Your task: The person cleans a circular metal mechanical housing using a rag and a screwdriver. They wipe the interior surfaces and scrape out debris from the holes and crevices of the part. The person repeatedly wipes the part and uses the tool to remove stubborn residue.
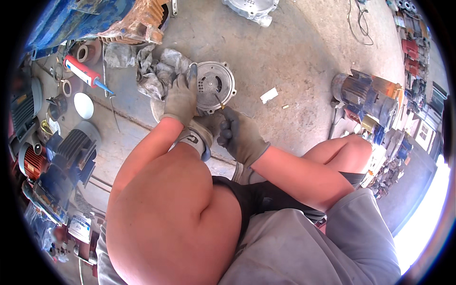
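A round grey metal cover plate [204, 97] with rim lugs, small holes and a curved slot lies on the floor ahead of my feet. My left hand [181, 99], in a grey-brown work glove, rests on the plate's left edge with fingers stretched out. My right hand [243, 137], gloved the same way, is closed around a thin tool with a yellow part by the fingers, seemingly a screwdriver [220, 102]. Its dark shaft points at the plate's lower right face; whether the tip touches cannot be told. The handle is mostly hidden in the glove.
A crumpled grey rag [151, 76] lies left of the plate. Further left are a red-and-white sealant tube [81, 70], a hex key [115, 113] and a blue motor [66, 161]. Another motor [363, 92] stands right. A second metal cover [251, 7] lies at the far edge.
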Demonstrator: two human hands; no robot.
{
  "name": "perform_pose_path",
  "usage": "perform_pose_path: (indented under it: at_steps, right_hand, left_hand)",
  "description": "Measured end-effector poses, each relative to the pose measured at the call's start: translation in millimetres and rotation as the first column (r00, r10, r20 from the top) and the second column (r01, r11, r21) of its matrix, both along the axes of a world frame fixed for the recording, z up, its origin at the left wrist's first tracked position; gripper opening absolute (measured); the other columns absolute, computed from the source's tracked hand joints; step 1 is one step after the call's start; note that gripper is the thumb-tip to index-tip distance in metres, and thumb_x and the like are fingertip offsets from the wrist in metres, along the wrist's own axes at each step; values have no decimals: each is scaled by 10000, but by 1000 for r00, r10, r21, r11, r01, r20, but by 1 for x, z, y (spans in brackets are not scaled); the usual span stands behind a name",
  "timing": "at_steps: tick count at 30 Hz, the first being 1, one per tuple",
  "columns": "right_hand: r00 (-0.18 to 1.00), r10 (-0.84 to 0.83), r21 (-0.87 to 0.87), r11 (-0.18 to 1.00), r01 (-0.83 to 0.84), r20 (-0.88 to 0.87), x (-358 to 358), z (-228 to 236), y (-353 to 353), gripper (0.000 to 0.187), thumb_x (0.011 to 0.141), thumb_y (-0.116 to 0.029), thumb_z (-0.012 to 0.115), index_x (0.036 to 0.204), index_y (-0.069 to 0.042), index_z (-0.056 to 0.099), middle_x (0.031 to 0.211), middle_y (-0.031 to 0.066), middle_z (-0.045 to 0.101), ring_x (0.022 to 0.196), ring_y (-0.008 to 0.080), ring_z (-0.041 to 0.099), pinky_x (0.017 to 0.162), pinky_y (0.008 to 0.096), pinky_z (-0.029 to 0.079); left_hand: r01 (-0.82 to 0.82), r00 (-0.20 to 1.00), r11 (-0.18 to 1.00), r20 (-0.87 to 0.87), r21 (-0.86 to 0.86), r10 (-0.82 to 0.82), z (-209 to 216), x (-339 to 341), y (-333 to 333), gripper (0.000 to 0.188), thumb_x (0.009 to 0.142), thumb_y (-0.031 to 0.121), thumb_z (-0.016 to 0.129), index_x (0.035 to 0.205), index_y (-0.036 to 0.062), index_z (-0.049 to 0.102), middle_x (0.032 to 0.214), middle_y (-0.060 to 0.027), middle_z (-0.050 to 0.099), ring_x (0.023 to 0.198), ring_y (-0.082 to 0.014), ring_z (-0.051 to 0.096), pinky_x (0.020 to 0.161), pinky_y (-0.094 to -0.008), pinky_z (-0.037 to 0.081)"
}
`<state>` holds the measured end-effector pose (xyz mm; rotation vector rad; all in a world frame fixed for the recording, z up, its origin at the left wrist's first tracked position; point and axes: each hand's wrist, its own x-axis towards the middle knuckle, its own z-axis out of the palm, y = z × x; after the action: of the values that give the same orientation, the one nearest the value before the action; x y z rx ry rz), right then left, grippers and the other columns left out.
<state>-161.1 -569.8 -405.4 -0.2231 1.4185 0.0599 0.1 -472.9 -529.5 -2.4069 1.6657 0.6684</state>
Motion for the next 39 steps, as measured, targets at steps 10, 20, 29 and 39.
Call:
perform_pose_path:
  at_steps: [10,20,29,39]
  right_hand:
    - [-437,652,-619,-748,-239,-620,38,19,-70,314,921,-194,700,1117,34,789,1127,304,790,958,416,801,806,479,631]
    - [-81,947,-630,-270,-728,-312,75,-16,-145,314,877,-88,681,1138,-12,838,929,120,812,777,201,735,669,389,578]
    - [864,488,-441,752,-489,-126,-2,-4,-83,322,990,-38,672,1293,-17,778,1045,148,788,944,202,761,744,356,603]
    - [-364,780,-519,-615,-594,-508,65,24,-58,332,915,-63,671,1226,19,757,1116,253,789,980,447,773,899,481,622]
  left_hand:
    - [22,999,1000,-35,16,-21,7,0,-8,1166,792,308,931,1706,-13,281,1526,-281,507,1406,-435,530,1179,-505,454]
    - [-89,996,995,16,50,89,-6,-9,-16,1340,741,339,972,1741,-55,171,1509,-309,507,1339,-438,580,1157,-508,471]
    - [-121,987,983,-90,139,135,23,2,-31,1319,723,332,989,1738,-15,221,1508,-293,521,1333,-439,592,1162,-511,469]
    - [34,998,999,56,6,-34,-1,-4,-5,1204,735,322,961,1704,5,321,1449,-257,562,1350,-411,566,1152,-494,469]
